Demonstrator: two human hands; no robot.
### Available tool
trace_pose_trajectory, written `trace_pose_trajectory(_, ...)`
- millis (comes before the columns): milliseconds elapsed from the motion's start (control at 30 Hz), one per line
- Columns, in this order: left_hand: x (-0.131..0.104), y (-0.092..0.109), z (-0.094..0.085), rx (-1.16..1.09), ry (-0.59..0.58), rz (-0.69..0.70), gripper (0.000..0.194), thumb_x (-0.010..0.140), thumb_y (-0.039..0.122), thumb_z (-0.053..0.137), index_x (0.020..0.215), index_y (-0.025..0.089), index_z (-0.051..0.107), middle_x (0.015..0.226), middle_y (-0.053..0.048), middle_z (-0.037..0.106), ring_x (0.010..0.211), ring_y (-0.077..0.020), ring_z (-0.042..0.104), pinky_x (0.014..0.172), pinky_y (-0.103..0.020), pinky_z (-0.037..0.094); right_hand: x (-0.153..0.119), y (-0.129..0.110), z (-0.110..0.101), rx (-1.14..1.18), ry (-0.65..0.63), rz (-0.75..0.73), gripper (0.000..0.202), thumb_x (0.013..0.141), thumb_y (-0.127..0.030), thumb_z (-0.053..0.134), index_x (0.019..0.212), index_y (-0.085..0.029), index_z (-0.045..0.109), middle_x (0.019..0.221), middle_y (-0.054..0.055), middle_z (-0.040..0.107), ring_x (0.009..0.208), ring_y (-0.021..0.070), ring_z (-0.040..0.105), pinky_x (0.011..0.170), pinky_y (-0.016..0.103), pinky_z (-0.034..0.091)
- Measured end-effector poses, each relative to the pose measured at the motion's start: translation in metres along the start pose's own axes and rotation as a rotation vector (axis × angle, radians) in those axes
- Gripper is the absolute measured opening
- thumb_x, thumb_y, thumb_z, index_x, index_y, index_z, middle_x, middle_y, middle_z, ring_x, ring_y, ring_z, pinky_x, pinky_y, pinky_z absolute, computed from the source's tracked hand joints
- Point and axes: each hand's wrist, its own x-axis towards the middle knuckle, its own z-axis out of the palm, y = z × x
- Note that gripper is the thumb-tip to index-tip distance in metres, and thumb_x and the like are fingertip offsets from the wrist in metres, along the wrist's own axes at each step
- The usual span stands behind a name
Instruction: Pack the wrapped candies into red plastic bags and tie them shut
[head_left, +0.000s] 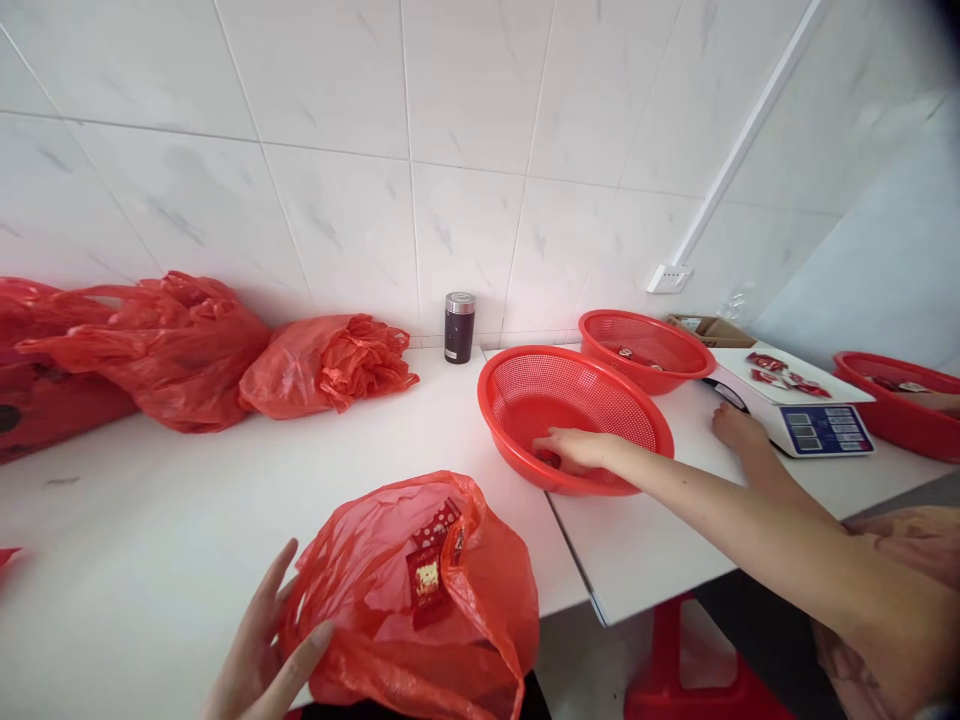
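Observation:
A red plastic bag (pixel 352 570) stands at the table's front edge with its mouth open and a few small red packets (pixel 427 585) inside. My left hand (pixel 266 645) is at the bag's left side, its thumb and index finger spread and the thumb against the plastic. My right hand is not in view. Another person's hand (pixel 574 450) reaches from the right into a red mesh basket (pixel 577 385) and touches a small dark item there.
Behind are filled red bags (pixel 322 365) and a dark tumbler (pixel 459 328). On the right are a second red basket (pixel 645 350), a scale (pixel 825 430) bearing red packets, a cardboard box (pixel 712 330), the person's other hand (pixel 739 425) and a third basket (pixel 900 400).

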Motion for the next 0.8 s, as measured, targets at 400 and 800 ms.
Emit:
trace_pose_trajectory(400, -0.016, 0.000, 0.003, -0.064, 0.016, -0.016, 0.082, 0.072, 0.056, 0.068, 0.144, 0.041, 0.031, 0.151, -0.003, 0.041, 0.128, -0.0333, 0.047, 0.100, -0.044, 0.046, 0.006, -0.005, 0.001, -0.001, -0.034, 0.108, 0.040, 0.067, -0.025, 0.070, 0.106, -0.027, 0.062, 0.121, 0.010, 0.053, 0.077, 0.0226, 0.059, 0.058, 0.031, 0.040)
trace_pose_trajectory(800, -0.021, -0.010, -0.014, -0.161, 0.050, -0.145, 0.070, 0.079, 0.063, 0.054, 0.142, 0.038, 0.038, 0.141, -0.003, 0.053, 0.115, -0.0311, 0.059, 0.075, -0.035, 0.058, 0.018, 0.029, -0.015, 0.244, 0.064, 0.096, 0.017, 0.072, -0.016, 0.065, 0.089, -0.017, 0.059, 0.081, 0.005, 0.065, 0.063, 0.0148, 0.063, 0.057, 0.024, 0.048)
